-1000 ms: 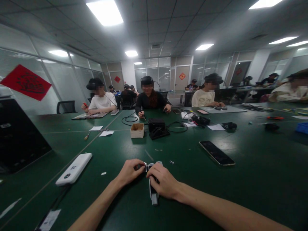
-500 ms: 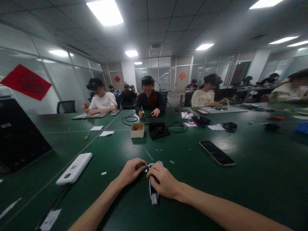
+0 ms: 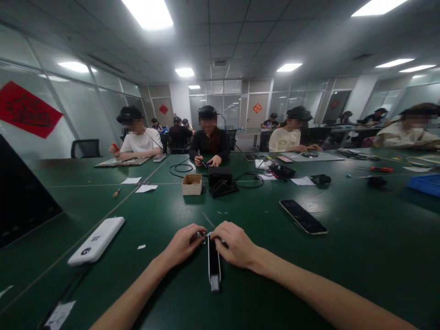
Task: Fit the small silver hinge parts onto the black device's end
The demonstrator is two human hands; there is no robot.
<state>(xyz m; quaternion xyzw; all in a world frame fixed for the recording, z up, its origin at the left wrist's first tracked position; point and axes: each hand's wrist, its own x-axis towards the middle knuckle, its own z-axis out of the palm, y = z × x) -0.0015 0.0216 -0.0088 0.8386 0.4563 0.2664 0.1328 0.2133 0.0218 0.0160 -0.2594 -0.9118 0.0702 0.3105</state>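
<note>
A slim, dark, oblong device (image 3: 213,259) with a pale frame lies lengthwise on the green table, a grey block (image 3: 215,283) at its near end. My right hand (image 3: 235,243) is closed over the device's far end, fingertips pressed on its top and right side. Just left of that end, my left hand (image 3: 185,243) is pinched on something small and silvery, mostly covered by the fingers. The fingertips of both hands almost meet, which hides the device's far end.
A white power bank (image 3: 97,240) with a cable lies left, a phone (image 3: 303,217) right. Ahead stand a small open box (image 3: 191,184) and a black device (image 3: 220,181) with cables. A dark panel (image 3: 25,197) rises at far left. Several people sit across the table.
My right hand has slid from the device's middle to its far end, baring more of its dark top. My left hand stays by the far end. The view has shifted slightly right.
</note>
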